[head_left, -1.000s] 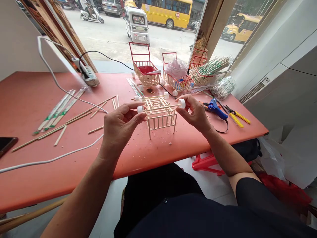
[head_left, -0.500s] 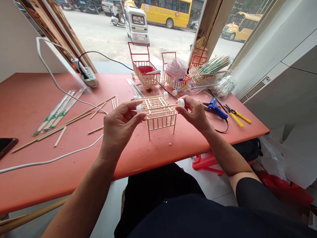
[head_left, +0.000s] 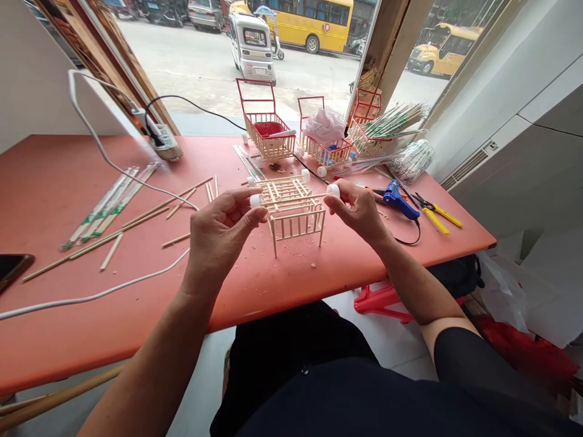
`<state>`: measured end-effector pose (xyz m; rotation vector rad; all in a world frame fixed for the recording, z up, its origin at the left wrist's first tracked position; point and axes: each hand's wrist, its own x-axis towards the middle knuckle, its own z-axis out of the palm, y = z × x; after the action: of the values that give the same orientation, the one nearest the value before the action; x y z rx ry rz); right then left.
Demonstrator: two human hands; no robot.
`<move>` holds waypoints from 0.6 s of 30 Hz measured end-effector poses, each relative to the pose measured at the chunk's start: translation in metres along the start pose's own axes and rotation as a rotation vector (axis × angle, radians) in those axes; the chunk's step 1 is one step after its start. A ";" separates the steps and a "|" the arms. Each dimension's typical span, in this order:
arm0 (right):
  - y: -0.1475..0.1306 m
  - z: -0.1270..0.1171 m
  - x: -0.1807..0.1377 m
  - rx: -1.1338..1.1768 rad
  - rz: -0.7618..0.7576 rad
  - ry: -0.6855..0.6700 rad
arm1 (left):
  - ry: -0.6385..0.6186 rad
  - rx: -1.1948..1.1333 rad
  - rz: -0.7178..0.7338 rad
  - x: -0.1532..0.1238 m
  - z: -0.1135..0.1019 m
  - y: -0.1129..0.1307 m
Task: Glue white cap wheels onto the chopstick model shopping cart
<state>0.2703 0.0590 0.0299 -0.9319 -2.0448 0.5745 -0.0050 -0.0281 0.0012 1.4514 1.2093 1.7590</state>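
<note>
A small cart frame (head_left: 297, 224) of thin wooden sticks stands on the table in front of me, wheels uppermost. Across its near top lies a stick axle (head_left: 296, 200) with a white wheel at each end. My left hand (head_left: 216, 233) pinches the left wheel (head_left: 255, 201) between thumb and fingers. The right wheel (head_left: 333, 190) is gripped by my right hand (head_left: 359, 209). A second pair of white wheels, one of them the far wheel (head_left: 305, 176), sits at the frame's far end. Whether the near axle touches the frame I cannot tell.
Finished stick carts (head_left: 268, 136) with red handles stand along the back. To the right lie a blue glue gun (head_left: 396, 197) and yellow-handled pliers (head_left: 437, 215). Loose sticks (head_left: 146, 215), a white cable (head_left: 113, 294) and a phone (head_left: 13, 267) are at left.
The right end of the axle has dipped very slightly, my right hand still on its wheel. Outside, a scooter has passed behind the white three-wheeler to its right.
</note>
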 end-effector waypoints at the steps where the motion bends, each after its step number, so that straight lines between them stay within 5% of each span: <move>1: 0.000 0.000 0.000 0.001 -0.004 -0.003 | 0.001 0.005 -0.005 0.000 0.000 0.001; 18: -0.003 0.003 0.001 0.080 0.046 0.032 | 0.035 0.068 -0.076 0.002 0.002 0.007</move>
<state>0.2661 0.0578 0.0301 -0.9370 -1.9613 0.6573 -0.0027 -0.0287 0.0087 1.3996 1.3367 1.7137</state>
